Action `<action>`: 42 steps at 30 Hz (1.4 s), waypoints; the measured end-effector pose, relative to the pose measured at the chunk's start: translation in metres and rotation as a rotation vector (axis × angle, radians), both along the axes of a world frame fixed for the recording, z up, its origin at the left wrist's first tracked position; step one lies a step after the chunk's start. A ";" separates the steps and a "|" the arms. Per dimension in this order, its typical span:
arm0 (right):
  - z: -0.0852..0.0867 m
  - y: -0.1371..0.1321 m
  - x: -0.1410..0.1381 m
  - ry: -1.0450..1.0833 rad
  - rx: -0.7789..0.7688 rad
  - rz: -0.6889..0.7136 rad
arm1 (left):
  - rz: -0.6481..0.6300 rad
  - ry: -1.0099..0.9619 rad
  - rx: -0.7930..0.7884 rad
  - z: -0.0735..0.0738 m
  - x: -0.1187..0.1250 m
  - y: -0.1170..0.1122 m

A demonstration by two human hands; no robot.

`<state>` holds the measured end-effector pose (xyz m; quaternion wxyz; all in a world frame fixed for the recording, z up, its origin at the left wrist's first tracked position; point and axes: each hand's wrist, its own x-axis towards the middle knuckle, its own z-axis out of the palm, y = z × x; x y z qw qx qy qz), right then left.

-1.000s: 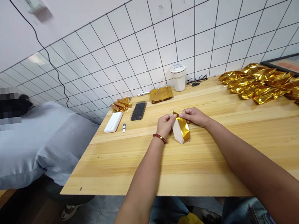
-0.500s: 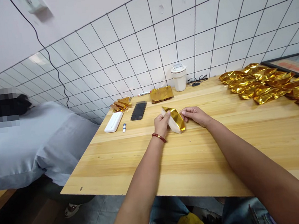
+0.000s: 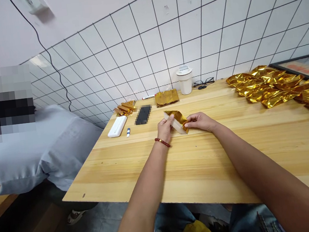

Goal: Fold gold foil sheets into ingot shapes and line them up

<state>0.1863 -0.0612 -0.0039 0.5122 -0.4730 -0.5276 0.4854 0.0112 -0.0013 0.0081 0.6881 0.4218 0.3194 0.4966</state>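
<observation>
Far left of the frame there's a person in a grey shirt, then a white case, small tube and dark blurred slab on the bench. Mid-frame, the left hand pinches a folded gold sheet, pale side showing. Gold stack and lidded white cup stand between it and the tiled wall; the right hand has the sheet's right end in its fingers. Then glasses, and shiny gold pieces crowding the upper right.

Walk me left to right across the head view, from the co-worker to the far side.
Co-worker → white case → small tube → dark blurred item → left hand → gold paper → right hand → gold pieces.
</observation>
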 end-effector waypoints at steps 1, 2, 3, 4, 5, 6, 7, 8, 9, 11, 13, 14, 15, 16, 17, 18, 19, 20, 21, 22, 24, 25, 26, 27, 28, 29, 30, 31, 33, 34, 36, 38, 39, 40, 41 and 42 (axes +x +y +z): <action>0.000 0.000 0.000 0.003 -0.002 -0.009 | -0.016 0.021 0.014 0.000 -0.001 0.000; 0.000 0.000 0.000 0.012 -0.007 -0.022 | -0.032 0.042 0.032 0.001 -0.001 -0.001; 0.000 0.000 0.001 0.024 -0.012 -0.037 | -0.052 0.065 0.057 0.000 -0.001 -0.002; 0.000 0.000 0.001 0.037 -0.016 -0.052 | -0.079 0.092 0.088 0.000 -0.001 -0.003; 0.000 0.000 0.002 0.047 -0.019 -0.063 | -0.119 0.124 0.125 -0.001 -0.001 -0.004; 0.000 0.000 0.002 0.055 -0.018 -0.072 | -0.170 0.163 0.165 -0.002 0.000 -0.005; 0.001 -0.001 0.002 0.060 -0.015 -0.077 | -0.222 0.205 0.207 -0.003 0.000 -0.007; 0.001 -0.001 0.003 0.063 -0.009 -0.080 | -0.264 0.248 0.245 -0.005 0.001 -0.008; 0.002 -0.001 0.003 0.065 -0.001 -0.081 | -0.288 0.282 0.275 -0.007 0.002 -0.008; 0.003 -0.001 0.002 0.060 0.016 -0.085 | -0.284 0.310 0.309 -0.010 0.004 -0.008; 0.004 -0.002 0.002 0.043 0.033 -0.093 | -0.240 0.304 0.310 -0.012 0.005 -0.006; 0.004 -0.002 0.002 0.032 0.037 -0.091 | -0.216 0.306 0.306 -0.013 0.006 -0.004; 0.004 -0.003 0.001 0.020 0.035 -0.085 | -0.189 0.316 0.304 -0.013 0.006 -0.003; 0.004 -0.003 0.001 0.009 0.031 -0.077 | -0.163 0.333 0.308 -0.013 0.006 -0.002; 0.003 -0.003 0.001 0.000 0.023 -0.067 | -0.141 0.353 0.317 -0.013 0.006 -0.001; 0.003 -0.003 0.002 -0.006 0.016 -0.057 | -0.126 0.372 0.332 -0.012 0.005 -0.001; 0.002 -0.002 0.002 -0.009 0.009 -0.051 | -0.120 0.390 0.349 -0.012 0.005 -0.001; 0.001 -0.001 0.003 -0.008 0.005 -0.051 | -0.121 0.402 0.368 -0.012 0.005 -0.001; 0.000 0.000 0.003 -0.005 0.006 -0.052 | -0.129 0.409 0.381 -0.011 0.005 -0.001; -0.001 0.001 0.004 0.001 0.011 -0.054 | -0.144 0.412 0.388 -0.011 0.005 -0.002; -0.003 0.003 0.005 0.015 0.027 -0.060 | -0.186 0.414 0.389 -0.011 0.005 -0.003; -0.003 0.003 0.005 0.021 0.037 -0.062 | -0.204 0.417 0.387 -0.011 0.005 -0.004; -0.003 0.003 0.005 0.026 0.046 -0.062 | -0.219 0.420 0.385 -0.012 0.005 -0.004; -0.003 0.003 0.005 0.030 0.050 -0.062 | -0.226 0.423 0.385 -0.012 0.006 -0.004; -0.002 0.003 0.005 0.032 0.050 -0.061 | -0.225 0.423 0.386 -0.012 0.005 -0.004; -0.002 0.002 0.005 0.032 0.047 -0.060 | -0.221 0.423 0.388 -0.011 0.005 -0.005; -0.002 0.002 0.005 0.031 0.041 -0.058 | -0.217 0.424 0.389 -0.011 0.005 -0.005; -0.002 0.002 0.005 0.027 0.037 -0.057 | -0.212 0.429 0.391 -0.011 0.005 -0.005; -0.002 0.001 0.005 0.013 0.035 -0.058 | -0.203 0.451 0.393 -0.010 0.004 -0.005; -0.003 0.001 0.005 0.005 0.036 -0.057 | -0.202 0.463 0.391 -0.009 0.004 -0.005; -0.004 0.002 0.006 -0.011 0.037 -0.053 | -0.205 0.477 0.383 -0.008 0.003 -0.006; -0.006 0.004 0.006 -0.020 0.039 -0.042 | -0.213 0.484 0.380 -0.008 0.003 -0.007; -0.007 0.005 0.007 -0.020 0.040 -0.037 | -0.214 0.486 0.381 -0.007 0.003 -0.007; -0.008 0.006 0.007 -0.018 0.040 -0.036 | -0.213 0.488 0.384 -0.007 0.003 -0.008; -0.008 0.006 0.007 -0.016 0.040 -0.038 | -0.210 0.489 0.390 -0.007 0.003 -0.008; -0.009 0.007 0.008 -0.011 0.039 -0.044 | -0.207 0.489 0.397 -0.007 0.003 -0.009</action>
